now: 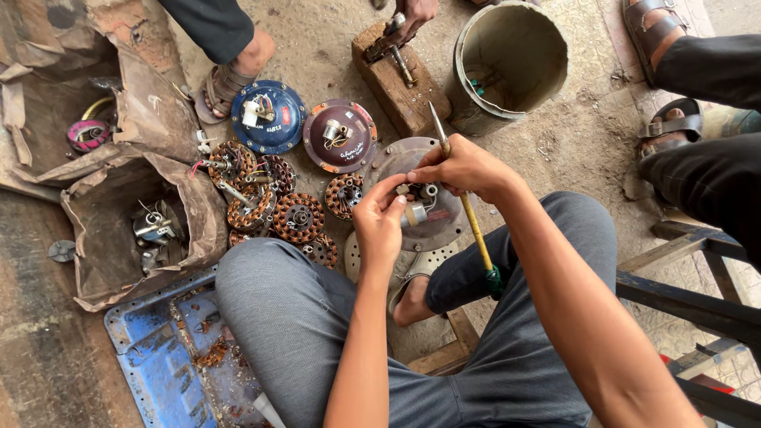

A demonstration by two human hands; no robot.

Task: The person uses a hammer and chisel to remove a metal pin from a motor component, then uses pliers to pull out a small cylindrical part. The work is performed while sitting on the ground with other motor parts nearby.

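Observation:
My right hand [464, 168] grips a long tool with a yellow shaft [476, 230] and a green end, its metal tip pointing up and away. My left hand [379, 215] pinches a small grey cylindrical part [415, 213] with wires, right over a round grey fan motor cover [440, 226] on the ground between my knees. Both hands meet above that cover. My grey trouser legs frame the spot, with one bare foot under the cover's near edge.
Several copper-wound stators [273, 204] lie left of the cover, with a blue motor cover [268, 116] and a maroon one [340, 135] beyond. Another person's hand [412, 16] works on a wooden block [400, 83]. A grey bucket [507, 63], torn cardboard boxes [143, 230] and a blue tray [166, 357] surround me.

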